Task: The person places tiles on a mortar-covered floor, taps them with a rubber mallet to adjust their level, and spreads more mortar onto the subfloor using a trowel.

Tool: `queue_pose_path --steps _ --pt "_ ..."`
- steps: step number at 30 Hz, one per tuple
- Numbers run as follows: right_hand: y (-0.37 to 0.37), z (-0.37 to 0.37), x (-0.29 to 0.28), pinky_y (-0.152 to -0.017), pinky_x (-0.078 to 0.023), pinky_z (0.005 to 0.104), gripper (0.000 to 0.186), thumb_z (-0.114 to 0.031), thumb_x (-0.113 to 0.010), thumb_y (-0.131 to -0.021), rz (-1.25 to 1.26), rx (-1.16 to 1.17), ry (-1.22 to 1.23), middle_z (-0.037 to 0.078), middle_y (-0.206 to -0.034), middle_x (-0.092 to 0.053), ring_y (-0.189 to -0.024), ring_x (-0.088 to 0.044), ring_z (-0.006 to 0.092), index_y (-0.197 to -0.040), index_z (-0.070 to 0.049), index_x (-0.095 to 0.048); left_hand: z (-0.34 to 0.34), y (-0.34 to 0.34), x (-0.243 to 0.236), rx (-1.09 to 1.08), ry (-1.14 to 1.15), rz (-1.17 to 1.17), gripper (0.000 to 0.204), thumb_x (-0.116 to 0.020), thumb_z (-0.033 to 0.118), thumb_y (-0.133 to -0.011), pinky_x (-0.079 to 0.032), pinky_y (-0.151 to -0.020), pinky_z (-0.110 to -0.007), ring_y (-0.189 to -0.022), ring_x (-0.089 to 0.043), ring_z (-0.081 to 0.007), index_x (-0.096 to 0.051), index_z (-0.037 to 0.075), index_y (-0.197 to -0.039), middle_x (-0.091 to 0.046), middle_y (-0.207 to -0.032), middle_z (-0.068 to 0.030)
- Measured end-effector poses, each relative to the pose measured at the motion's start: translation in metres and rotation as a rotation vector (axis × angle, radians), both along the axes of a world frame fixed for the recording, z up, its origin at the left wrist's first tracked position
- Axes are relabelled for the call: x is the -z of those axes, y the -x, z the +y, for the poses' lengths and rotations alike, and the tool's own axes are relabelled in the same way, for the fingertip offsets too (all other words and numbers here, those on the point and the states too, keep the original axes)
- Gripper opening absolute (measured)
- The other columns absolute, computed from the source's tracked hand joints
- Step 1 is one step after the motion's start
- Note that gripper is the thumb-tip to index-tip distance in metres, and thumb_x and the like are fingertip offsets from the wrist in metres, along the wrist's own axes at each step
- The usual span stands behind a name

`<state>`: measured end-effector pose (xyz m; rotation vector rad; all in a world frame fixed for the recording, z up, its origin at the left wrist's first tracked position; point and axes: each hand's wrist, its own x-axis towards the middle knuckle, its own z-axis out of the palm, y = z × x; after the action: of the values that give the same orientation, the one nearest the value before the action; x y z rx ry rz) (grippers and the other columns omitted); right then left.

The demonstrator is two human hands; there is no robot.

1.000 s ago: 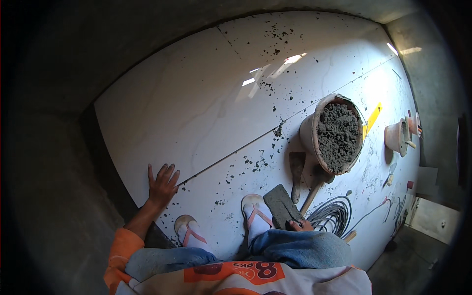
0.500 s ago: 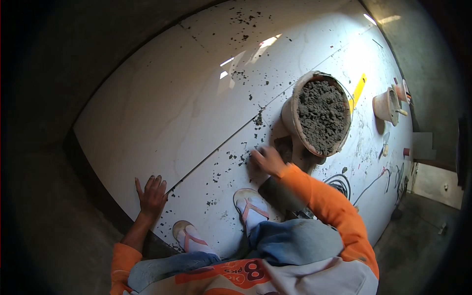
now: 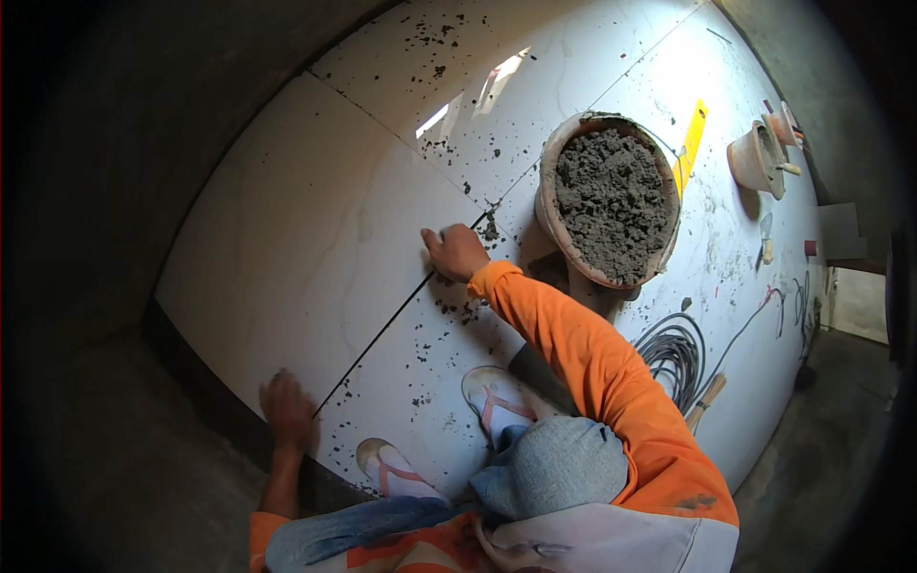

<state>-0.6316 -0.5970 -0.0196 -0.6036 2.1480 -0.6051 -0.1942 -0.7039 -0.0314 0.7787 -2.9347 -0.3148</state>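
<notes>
While the left hand (image 3: 287,406) stays at the near edge of the large white tile (image 3: 306,267), the right hand (image 3: 456,252) has moved: a second ago it was at the grey trowel (image 3: 532,366) by the right foot (image 3: 497,399), and now it is well forward at the seam (image 3: 373,339). Only a bit of the trowel shows past the orange sleeve (image 3: 592,349).

A dark strip (image 3: 205,382) borders the tile's near left side, and the seam marks its right side. Between the hands and the far left edge the tile spreads broad and smooth; on the right, the bucket (image 3: 547,215) of mortar (image 3: 611,205) stands close to the forearm.

The left hand is blurred, so I cannot tell how far open it is. The right hand's fingers look partly curled over the tile beside the seam; whether they grip anything, I cannot tell. Farther off lie a yellow bar (image 3: 693,148) and a small bucket (image 3: 750,162).
</notes>
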Motion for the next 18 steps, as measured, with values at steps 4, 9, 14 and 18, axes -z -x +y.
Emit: queue_pose_path --steps 4,9,14,18 --pt "0.016 -0.028 -0.019 -0.075 -0.050 0.0460 0.040 -0.039 -0.053 -0.089 0.460 0.014 0.037 0.020 -0.080 -0.062 -0.080 -0.063 0.0345 -0.090 0.001 -0.057 -0.030 -0.049 0.024 -0.878 0.058 0.110 0.048 -0.056 0.025 -0.090 -0.031 -0.106 -0.046 -0.121 -0.045 -0.0379 -0.045 -0.005 -0.127 -0.047 -0.130 -0.0224" --pt "0.023 -0.022 0.026 -0.081 -0.044 0.0474 0.033 -0.033 -0.058 -0.084 0.810 -0.046 0.025 0.017 -0.097 -0.055 -0.097 -0.053 0.0335 -0.095 -0.003 -0.055 -0.052 -0.054 0.041 -1.098 -0.407 0.309 0.053 -0.050 0.031 -0.094 -0.034 -0.104 -0.042 -0.122 -0.045 -0.0372 -0.040 -0.008 -0.130 -0.045 -0.132 -0.0253" --pt "0.012 -0.017 0.027 -0.080 -0.043 0.0470 0.032 -0.031 -0.062 -0.079 0.852 -0.081 0.014 0.015 -0.098 -0.053 -0.097 -0.052 0.0323 -0.094 -0.003 -0.056 -0.060 -0.040 0.038 -1.269 -0.113 0.263 0.055 -0.051 0.031 -0.093 -0.036 -0.102 -0.040 -0.122 -0.046 -0.0344 -0.040 -0.008 -0.130 -0.046 -0.131 -0.0259" --pt "0.020 -0.030 0.022 -0.077 -0.044 0.0464 0.032 -0.031 -0.062 -0.080 0.956 -0.082 0.055 0.016 -0.096 -0.053 -0.095 -0.053 0.0331 -0.092 -0.002 -0.057 -0.083 -0.069 0.064 -1.355 -0.311 0.332 0.058 -0.052 0.031 -0.091 -0.037 -0.101 -0.038 -0.120 -0.048 -0.0339 -0.039 -0.009 -0.131 -0.047 -0.130 -0.0259"
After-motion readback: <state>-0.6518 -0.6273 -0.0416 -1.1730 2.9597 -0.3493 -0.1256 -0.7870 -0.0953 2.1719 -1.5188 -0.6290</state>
